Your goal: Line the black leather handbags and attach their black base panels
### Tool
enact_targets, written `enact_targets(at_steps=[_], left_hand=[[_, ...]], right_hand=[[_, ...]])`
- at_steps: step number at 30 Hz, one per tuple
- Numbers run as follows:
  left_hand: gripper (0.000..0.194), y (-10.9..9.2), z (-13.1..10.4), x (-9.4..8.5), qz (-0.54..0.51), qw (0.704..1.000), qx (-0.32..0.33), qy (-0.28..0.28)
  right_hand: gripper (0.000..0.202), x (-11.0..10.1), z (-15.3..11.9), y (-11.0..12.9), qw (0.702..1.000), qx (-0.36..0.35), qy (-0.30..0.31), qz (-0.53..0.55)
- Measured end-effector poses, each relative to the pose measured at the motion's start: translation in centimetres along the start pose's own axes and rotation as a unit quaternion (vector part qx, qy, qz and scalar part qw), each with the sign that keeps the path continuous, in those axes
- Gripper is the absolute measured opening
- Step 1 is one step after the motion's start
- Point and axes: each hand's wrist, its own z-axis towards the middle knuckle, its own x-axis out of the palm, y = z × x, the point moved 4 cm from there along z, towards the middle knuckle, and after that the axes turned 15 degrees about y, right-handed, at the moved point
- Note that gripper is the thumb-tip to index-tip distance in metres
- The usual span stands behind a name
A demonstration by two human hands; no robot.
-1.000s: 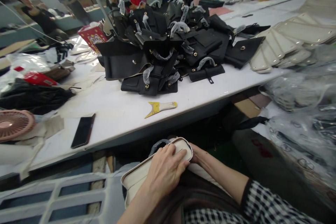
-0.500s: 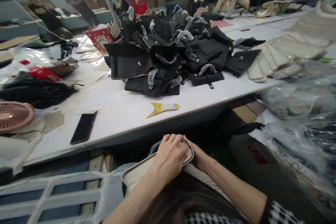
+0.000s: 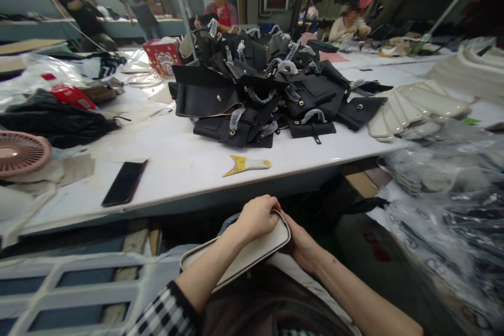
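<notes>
Although partly crossed by the left forearm (image 3: 220, 260), easy enough to make out: a cream rimmed piece (image 3: 263, 248), held tilted over the dark apron (image 3: 236, 310), just off the near side of the white table (image 3: 197, 178). Directly under the left hand (image 3: 260, 215), and reaching from there back toward the near left. Fingers of that hand bent together over the rim at the far right corner, apparently clamped on the edge; fingertips hidden. Against the right end of the same piece, the right hand (image 3: 305, 247), turned inward, fingers out of sight behind; cannot tell how tightly closed.

Step in hand, to judge from the pose: working the rim at that corner, with the right hand as support. Called for by such work, probably: steady backing from the right and a firm pinch from the left.

Just beyond the left hand, something grey (image 3: 226, 224), mostly hidden. Farther out on the table, a yellow-and-white forked tool (image 3: 247, 164), with a dark phone (image 3: 125, 184) to the left. Beyond these, a heap of black bags (image 3: 268, 81); to the right, fanned cream flaps (image 3: 417, 107), with clear plastic (image 3: 444, 210) nearer.
</notes>
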Motion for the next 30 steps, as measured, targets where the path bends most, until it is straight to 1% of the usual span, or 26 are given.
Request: enact_targets(at_steps=[4,8,12,17,19,23,27,30], left_hand=[[0.024,0.9,1.1,0.1,-0.026,0.999,-0.014,0.041],[0.028,0.9,1.2,0.2,-0.03,0.997,0.007,0.07],[0.034,0.7,1.0,0.3,-0.03,0.996,0.015,0.084],[0.031,0.6,1.0,0.3,-0.042,0.995,0.011,0.087],[0.031,0.8,1.1,0.3,-0.057,0.994,0.01,0.094],[0.033,1.4,1.3,0.4,-0.082,0.991,0.004,0.107],[0.033,1.4,1.2,0.4,-0.093,0.99,-0.001,0.107],[0.032,1.2,1.0,0.3,-0.096,0.99,-0.005,0.106]], right_hand=[[0.047,0.1,-1.2,0.1,0.998,-0.036,0.053,0.008],[0.043,-0.2,-1.9,-0.2,0.994,-0.051,0.093,0.03],[0.045,-0.1,-2.3,-0.5,0.993,-0.065,0.098,0.03],[0.041,0.6,-2.6,0.0,0.992,-0.085,0.086,0.019],[0.037,0.6,-2.6,0.4,0.993,-0.079,0.086,0.024],[0.033,0.5,-2.7,1.2,0.993,-0.048,0.104,0.012],[0.036,0.5,-2.7,2.2,0.994,-0.021,0.102,-0.031],[0.037,0.6,-2.7,3.0,0.991,0.007,0.104,-0.085]])
